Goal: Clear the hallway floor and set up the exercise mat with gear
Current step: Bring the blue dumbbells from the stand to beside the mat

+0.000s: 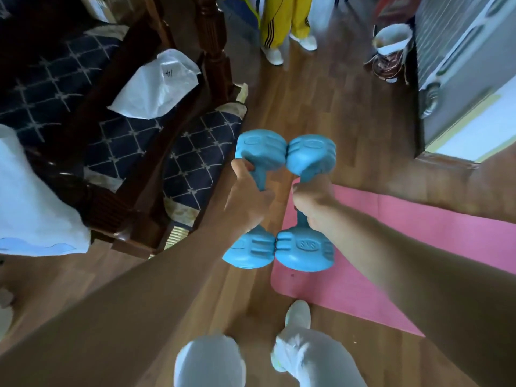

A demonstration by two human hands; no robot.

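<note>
Your left hand (248, 203) curls round the handle of the left blue dumbbell (261, 150), and your right hand (314, 208) grips the handle of the right blue dumbbell (304, 251). Both are held roughly upright at frame centre, side by side, with their heads touching above and below your fists. The pink exercise mat (405, 241) lies on the wooden floor (321, 93) from 3 to 5 o'clock, one corner showing behind the right blue dumbbell's lower head. A cushioned wooden bench (134, 141) bearing a white bag (156, 85) stands at 10 o'clock.
</note>
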